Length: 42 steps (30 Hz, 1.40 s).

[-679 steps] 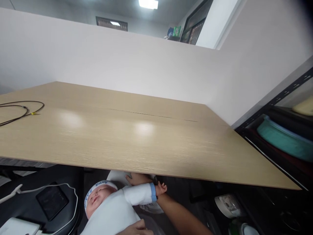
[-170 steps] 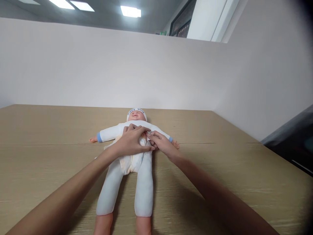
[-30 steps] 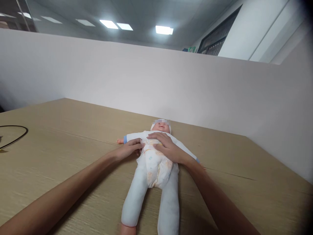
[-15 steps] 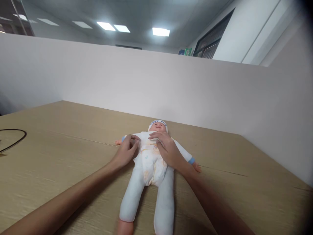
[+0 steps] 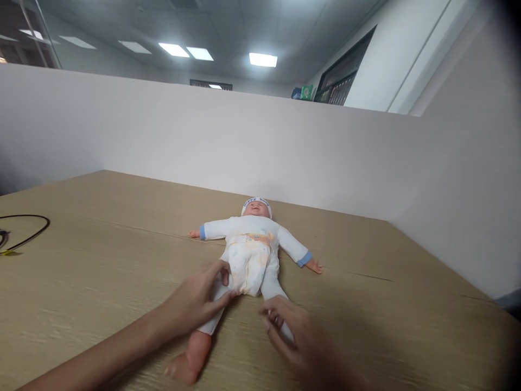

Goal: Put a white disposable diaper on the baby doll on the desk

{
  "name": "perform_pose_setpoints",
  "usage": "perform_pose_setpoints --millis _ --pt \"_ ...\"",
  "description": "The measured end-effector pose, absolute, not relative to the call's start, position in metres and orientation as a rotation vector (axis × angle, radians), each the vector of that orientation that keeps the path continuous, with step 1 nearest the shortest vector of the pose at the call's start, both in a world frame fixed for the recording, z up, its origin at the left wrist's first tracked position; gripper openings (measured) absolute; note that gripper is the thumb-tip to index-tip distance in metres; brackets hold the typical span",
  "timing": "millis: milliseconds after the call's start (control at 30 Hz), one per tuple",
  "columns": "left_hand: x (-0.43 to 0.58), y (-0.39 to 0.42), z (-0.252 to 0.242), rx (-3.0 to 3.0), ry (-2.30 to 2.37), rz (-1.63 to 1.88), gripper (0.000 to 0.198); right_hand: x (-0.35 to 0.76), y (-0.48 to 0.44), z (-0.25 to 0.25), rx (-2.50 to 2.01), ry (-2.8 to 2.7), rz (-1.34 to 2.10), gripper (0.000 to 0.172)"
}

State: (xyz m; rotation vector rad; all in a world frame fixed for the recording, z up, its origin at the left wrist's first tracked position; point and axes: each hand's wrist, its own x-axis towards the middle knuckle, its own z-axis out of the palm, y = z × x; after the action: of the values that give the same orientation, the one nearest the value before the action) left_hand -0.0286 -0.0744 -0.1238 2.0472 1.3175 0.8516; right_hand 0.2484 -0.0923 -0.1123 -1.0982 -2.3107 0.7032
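A baby doll (image 5: pixel 256 227) lies on its back, in a white suit with blue cuffs and a white headband with lettering. Round its hips is a white diaper (image 5: pixel 247 266) with a printed orange waistband, closed across the belly. My left hand (image 5: pixel 203 290) is at the doll's leg on the left, by the diaper's leg edge, thumb and fingers apart. Over the leg on the right hovers my right hand (image 5: pixel 293 331), somewhat blurred, fingers loosely bent with a gap to the thumb. It covers that leg's lower part. One bare foot (image 5: pixel 189 361) shows below my left hand.
The doll lies on a wide wooden table (image 5: pixel 122 217) with seams across its top. A black cable (image 5: pixel 40 231) loops at the left edge. A white partition (image 5: pixel 183 136) stands along the table's far side.
Both my hands have moved down from the doll's chest and waist to its legs. The chest and waistband now show uncovered. The view has shifted slightly, and the leg on the left is turned outward.
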Motion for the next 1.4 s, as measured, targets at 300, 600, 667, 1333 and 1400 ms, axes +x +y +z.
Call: perform_pose_setpoints --millis 300,600,667,1333,1400 --pt "0.003 -0.054 -0.141 2.003 1.464 0.985 0.032 0.226 -0.070 -0.119 -1.492 -2.156 0.350 0.021" --pt "0.000 -0.052 -0.141 2.035 1.243 1.067 0.015 0.219 -0.078 -0.127 -1.446 -2.218 0.195 0.016" --pt "-0.002 -0.052 -0.141 2.032 1.236 1.050 0.014 0.218 -0.079 -0.125 -1.448 -2.235 0.225 0.015" --pt "0.001 -0.056 -0.155 1.602 1.302 1.139 0.047 0.222 -0.078 -0.132 -1.410 -2.117 0.257 0.007" --pt "0.003 -0.055 -0.156 1.618 1.332 1.136 0.041 0.217 -0.078 -0.130 -1.411 -2.112 0.266 0.004"
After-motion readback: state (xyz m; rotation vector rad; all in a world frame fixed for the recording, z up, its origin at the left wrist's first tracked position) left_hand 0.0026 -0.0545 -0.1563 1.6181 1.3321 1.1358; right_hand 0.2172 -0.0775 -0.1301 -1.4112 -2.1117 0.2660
